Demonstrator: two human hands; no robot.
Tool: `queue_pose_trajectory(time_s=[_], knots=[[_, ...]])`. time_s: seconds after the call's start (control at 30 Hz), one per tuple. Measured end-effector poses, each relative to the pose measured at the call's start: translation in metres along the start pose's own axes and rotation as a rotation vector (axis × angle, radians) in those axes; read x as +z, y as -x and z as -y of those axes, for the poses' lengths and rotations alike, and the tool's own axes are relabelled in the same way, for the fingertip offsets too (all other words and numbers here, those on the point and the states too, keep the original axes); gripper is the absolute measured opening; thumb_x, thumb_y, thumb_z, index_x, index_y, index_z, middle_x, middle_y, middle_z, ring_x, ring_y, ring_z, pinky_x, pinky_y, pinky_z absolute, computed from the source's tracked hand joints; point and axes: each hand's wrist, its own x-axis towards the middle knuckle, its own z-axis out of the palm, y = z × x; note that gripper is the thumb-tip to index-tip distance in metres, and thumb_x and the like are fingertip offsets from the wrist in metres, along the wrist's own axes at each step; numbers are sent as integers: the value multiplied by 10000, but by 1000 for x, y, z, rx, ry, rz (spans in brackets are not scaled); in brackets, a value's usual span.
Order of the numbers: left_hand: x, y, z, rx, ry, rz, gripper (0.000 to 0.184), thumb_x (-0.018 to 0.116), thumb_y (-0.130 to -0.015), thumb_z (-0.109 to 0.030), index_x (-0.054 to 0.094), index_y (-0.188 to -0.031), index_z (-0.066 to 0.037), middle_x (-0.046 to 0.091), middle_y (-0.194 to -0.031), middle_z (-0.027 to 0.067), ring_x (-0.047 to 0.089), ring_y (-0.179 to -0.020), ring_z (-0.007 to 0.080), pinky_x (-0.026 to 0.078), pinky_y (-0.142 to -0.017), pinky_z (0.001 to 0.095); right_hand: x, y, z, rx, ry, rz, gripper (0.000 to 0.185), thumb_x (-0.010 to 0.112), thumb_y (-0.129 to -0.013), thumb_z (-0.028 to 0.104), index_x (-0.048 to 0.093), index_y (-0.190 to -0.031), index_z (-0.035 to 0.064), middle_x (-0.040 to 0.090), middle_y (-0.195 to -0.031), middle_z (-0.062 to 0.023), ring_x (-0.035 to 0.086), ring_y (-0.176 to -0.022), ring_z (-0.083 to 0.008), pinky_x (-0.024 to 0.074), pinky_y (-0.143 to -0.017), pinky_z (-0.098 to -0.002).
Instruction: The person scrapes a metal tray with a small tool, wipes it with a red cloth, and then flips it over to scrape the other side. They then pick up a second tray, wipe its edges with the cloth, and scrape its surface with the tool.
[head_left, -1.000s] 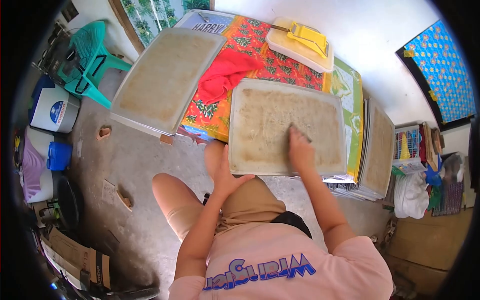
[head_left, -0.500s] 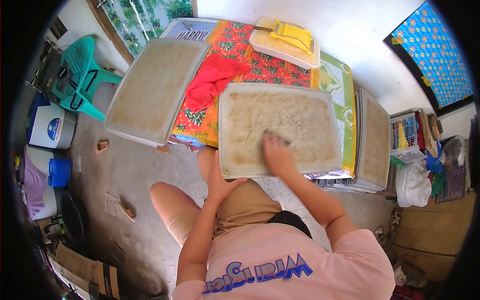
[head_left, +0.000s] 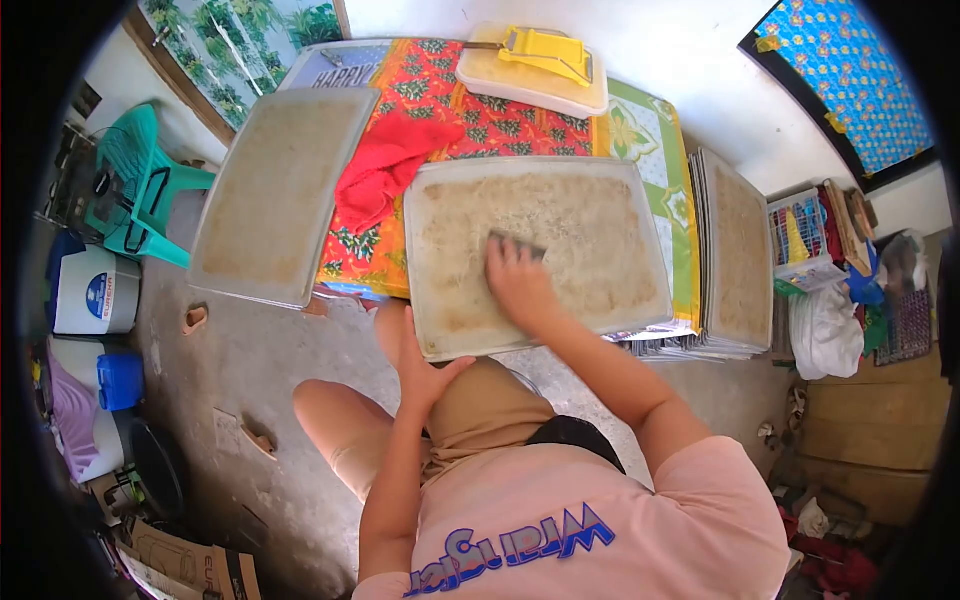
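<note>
"While you are looking at the big tray (head_left: 590, 270), what is the right hand (head_left: 518, 287) doing?"

"It is gripping a small dark block (head_left: 531, 248) and holding it on top of the big tray, close to the middle."

"And the left hand (head_left: 428, 380)?"

"It is resting open, thumb spread, by the big tray's near left corner."

"What is lying around the big tray?"

"A red cloth (head_left: 385, 165) is lying by its far left corner, and a flat board (head_left: 285, 195) is lying farther left. Behind it, a yellow tool (head_left: 548, 55) is sitting on a tub (head_left: 530, 92)."
</note>
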Motion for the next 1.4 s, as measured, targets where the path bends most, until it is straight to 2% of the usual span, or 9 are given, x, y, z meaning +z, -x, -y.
queue_pose_trajectory(time_s=[0.1,0.2,0.33,0.53,0.63,0.73,0.97,1.2,1.4], knots=[[-1,0,-1,-3,-26,-3,1251,930,-595,-378,200,-1515,54,396,-1480,250,422,-1357,363,362,-1110,421,34,-25,-75,321,-33,192,343,546,-873,122,556,-1193,-1,673,-929,-149,685,-677,-328,567,-585,-412],[-2,-2,4,84,-122,-10,1254,930,-594,-370,195,-1516,56,407,-1473,245,433,-1348,358,364,-1108,418,26,-19,-94,383,7,299,376,577,-846,133,585,-1194,-9,673,-916,-140,692,-763,-280,572,-568,-374],[0,-3,5,56,-48,-15,1256,936,-586,-363,199,-1513,56,414,-1471,239,437,-1347,350,362,-1111,414,-1,33,-49,49,156,89,299,561,-863,118,595,-1139,9,692,-941,-163,697,-718,-293,572,-568,-390],[-1,-2,2,41,-19,-6,1260,940,-579,-367,205,-1508,62,416,-1470,237,443,-1342,350,366,-1107,415,-18,1,-147,598,-93,571,299,495,-907,98,562,-1185,13,678,-1062,-174,703,-800,-320,551,-619,-462],[0,-5,5,51,2,-2,1253,938,-581,-378,216,-1503,68,420,-1467,241,443,-1340,354,367,-1106,415,0,31,-87,330,92,258,355,576,-852,138,579,-1183,8,675,-910,-145,697,-725,-334,573,-582,-382],[0,-2,5,70,-13,-24,1239,933,-587,-384,228,-1497,74,428,-1459,247,445,-1337,362,366,-1106,417,-25,53,-27,16,91,200,430,567,-852,129,539,-1255,-17,673,-975,-145,698,-729,-322,584,-600,-377],[-6,-6,-3,75,-51,17,1221,924,-606,-383,226,-1496,78,403,-1479,259,414,-1367,369,338,-1126,414,-19,-6,-139,484,-197,452,261,531,-942,174,595,-1171,68,702,-975,-212,689,-862,-360,541,-720,-476],[-6,-5,11,60,126,44,1239,910,-632,-378,168,-1517,71,376,-1504,245,381,-1401,338,317,-1141,398,-90,-26,-90,285,-849,480,345,720,-851,203,556,-1145,127,697,-945,-190,658,-907,-408,507,-754,-475],[-10,-7,11,23,152,90,1228,915,-656,-272,124,-1535,56,371,-1511,202,388,-1391,274,319,-1139,364,-83,-40,-34,31,-487,505,518,742,-836,265,502,-1294,236,660,-1036,-126,652,-949,-326,486,-795,-445]])
